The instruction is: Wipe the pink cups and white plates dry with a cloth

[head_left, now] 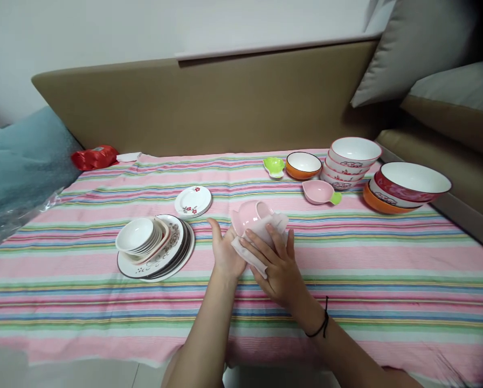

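My left hand (pixel 228 253) supports a small pink dish (pixel 247 214) from below, palm up with its thumb stretched out to the side. The dish is tilted and shows its underside with a round foot ring. A white cloth or tissue (pixel 281 221) lies over the dish's near side. With fingers spread across it, my right hand (pixel 277 267) presses the cloth against the dish. My left fingers are mostly hidden behind the dish and cloth.
Left lie stacked plates and bowls (pixel 180 258) and small flowered plates (pixel 193 200). Right stand a leaf-shaped pink dish (pixel 318 192), a green dish (pixel 274 166), an orange bowl (pixel 303 167) and stacked bowls (pixel 349 167), (pixel 407 188). A red packet (pixel 95 158) sits far left on the striped cloth (pixel 346 253).
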Available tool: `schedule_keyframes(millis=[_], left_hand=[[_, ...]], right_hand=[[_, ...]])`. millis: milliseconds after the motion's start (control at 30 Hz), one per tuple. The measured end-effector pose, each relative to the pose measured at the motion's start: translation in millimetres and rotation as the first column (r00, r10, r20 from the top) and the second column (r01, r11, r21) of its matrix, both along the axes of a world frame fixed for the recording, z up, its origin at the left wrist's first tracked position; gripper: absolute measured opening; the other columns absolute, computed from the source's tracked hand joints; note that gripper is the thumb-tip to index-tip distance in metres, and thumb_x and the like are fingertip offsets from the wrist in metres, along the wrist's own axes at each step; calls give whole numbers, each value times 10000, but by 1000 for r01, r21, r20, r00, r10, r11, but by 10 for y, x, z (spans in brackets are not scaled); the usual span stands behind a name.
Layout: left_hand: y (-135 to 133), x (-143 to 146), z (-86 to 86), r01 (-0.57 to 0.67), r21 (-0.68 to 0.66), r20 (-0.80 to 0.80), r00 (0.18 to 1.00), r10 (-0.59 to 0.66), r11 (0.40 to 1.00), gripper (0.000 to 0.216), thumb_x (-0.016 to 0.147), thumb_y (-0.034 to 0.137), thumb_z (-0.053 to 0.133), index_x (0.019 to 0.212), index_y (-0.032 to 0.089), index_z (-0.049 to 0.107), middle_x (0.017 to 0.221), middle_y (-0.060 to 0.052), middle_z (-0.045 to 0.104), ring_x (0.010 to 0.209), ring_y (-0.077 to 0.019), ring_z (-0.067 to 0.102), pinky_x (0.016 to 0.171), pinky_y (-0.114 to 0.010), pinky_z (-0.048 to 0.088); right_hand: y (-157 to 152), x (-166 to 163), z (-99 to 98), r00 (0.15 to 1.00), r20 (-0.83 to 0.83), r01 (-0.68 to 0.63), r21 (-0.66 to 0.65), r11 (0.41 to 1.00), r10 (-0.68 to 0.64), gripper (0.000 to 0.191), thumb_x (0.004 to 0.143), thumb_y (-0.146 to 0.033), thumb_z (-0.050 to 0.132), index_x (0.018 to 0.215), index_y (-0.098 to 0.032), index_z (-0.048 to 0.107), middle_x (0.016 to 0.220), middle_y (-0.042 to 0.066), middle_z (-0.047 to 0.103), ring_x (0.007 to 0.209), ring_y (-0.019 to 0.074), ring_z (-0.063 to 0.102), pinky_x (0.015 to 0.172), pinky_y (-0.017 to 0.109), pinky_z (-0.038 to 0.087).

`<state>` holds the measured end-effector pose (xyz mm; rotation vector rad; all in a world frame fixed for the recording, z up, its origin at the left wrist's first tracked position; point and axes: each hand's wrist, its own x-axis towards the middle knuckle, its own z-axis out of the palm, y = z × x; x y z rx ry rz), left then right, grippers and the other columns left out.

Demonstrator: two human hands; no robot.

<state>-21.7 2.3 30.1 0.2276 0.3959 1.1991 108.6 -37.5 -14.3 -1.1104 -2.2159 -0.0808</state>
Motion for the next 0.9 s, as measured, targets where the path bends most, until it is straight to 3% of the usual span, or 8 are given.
schedule_keyframes(millis=[233,367,433,500,567,633,767,900], left_hand=[[-20,-15,1,-1,-6,-53,999,0,1000,955,799,813,181,1305,88,543,1167,-188,664,1198,-335,553,1055,-485,369],[21,-6,-35,-81,18,-121,989,82,997,880,829,779,218,1283,107,561,1127,-157,682,1167,-299,578,1038,-427,394],[34,18,-56,-83,61,-168,981,92,995,832,862,740,205,1240,107,590,1116,-147,685,1140,-267,595,1013,-370,415],[32,56,-75,-45,84,-201,978,61,995,812,880,718,191,1195,102,615,1106,-145,686,1107,-251,609,975,-337,437],[19,99,-92,-13,65,-211,977,26,998,811,883,715,195,1163,91,630,1094,-148,686,1069,-245,620,930,-319,458],[4,140,-107,6,27,-203,979,-1,1000,817,882,718,198,1145,81,637,1092,-151,683,1033,-238,627,876,-302,475],[-16,200,-136,48,-21,-207,977,-51,999,620,917,616,358,1050,97,670,959,-113,695,850,-191,646,728,-258,490],[-28,235,-171,38,-32,-258,965,-45,999,126,829,239,668,894,134,690,740,-8,653,644,-104,593,631,-191,465]], right_hand=[[-26,-46,40,996,-79,-53,-60,997,48,562,889,-253,456,1446,-265,386,1486,-9,430,1465,315,96,1150,609,-60],[15,-7,163,924,-380,-119,-197,973,36,438,929,-268,400,1352,-243,507,1357,37,574,1400,297,321,1157,608,61],[92,65,230,772,-617,-80,-337,938,-155,382,955,-346,370,1200,-199,625,1175,70,682,1224,286,534,1103,540,300],[199,187,286,544,-747,-35,-475,880,-382,426,957,-438,361,1013,-167,685,948,72,727,989,267,643,914,442,488],[304,340,324,362,-801,15,-506,862,-477,452,935,-496,388,928,-150,679,810,52,703,864,245,649,778,378,526],[375,482,340,281,-801,102,-524,846,-529,464,912,-529,416,873,-143,669,738,40,668,795,227,637,720,347,521],[402,565,283,347,-696,190,-604,774,-628,481,889,-562,443,817,-149,678,722,47,664,804,238,631,763,362,510],[387,415,141,556,-694,-45,-576,816,-458,467,935,-494,395,1039,-150,693,1058,96,707,1096,268,604,985,429,451]])
